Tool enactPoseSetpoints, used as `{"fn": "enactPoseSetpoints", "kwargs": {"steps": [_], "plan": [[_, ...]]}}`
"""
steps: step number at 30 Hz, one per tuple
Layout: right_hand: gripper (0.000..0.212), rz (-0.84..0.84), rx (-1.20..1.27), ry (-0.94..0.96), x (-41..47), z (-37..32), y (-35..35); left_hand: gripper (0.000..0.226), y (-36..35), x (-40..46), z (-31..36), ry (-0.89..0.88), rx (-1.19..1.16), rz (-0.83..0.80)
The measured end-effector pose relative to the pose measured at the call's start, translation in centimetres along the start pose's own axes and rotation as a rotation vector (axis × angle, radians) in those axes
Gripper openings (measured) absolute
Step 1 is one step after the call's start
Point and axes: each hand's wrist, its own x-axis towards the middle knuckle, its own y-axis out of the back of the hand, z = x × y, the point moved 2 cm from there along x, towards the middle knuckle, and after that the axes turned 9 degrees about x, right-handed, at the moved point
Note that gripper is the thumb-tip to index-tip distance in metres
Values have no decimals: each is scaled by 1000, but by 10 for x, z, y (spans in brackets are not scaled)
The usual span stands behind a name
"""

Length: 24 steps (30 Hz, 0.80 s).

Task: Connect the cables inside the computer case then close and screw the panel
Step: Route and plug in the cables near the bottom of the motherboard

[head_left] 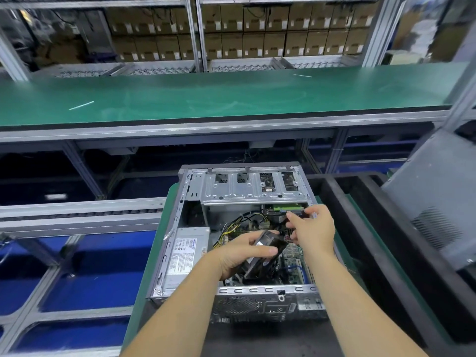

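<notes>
Case open at 6 o'clock. Left hand grip clamps fan; right hand grip pinches connector at 1 o'clock. Cables floppy, plug probably fragile, so hold plug body, not wires.

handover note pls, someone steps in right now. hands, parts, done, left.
Left hand: curled round the black fan over the motherboard, thumb on top.
Right hand: fingers pinching a cable connector just below the drive cage, by the green board edge; whether it is seated cannot be told.
Computer case: lying open on its side on the green mat, power supply at its left, yellow and black cables loose in the middle.
Side panel: off, leaning at the right.
Done: nothing confirmed.
Left: finish the cable connections, close the panel, screw it.
</notes>
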Motion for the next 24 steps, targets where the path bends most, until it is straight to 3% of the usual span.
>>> {"fn": "enactPoseSetpoints", "kwargs": {"steps": [3,8,10,16,19,22,24], "plan": [[21,-179,79,3,-1,-6,-2,71,1,1,0,-7,-46,13],[35,-388,546,-333,7,-9,8,76,2,4,-2,29,-194,53],[40,-429,633,-367,10,-12,13,78,1,5,-3,57,-180,71],[14,-301,227,-115,9,-14,16,72,0,3,-1,90,-172,60],[20,-278,60,-46,8,-14,8,56,-1,1,-1,106,-257,27],[20,-301,78,-67,6,-18,5,34,2,1,-3,109,-374,47],[20,-340,175,-147,7,-20,9,39,4,2,-4,100,-434,68]]}}
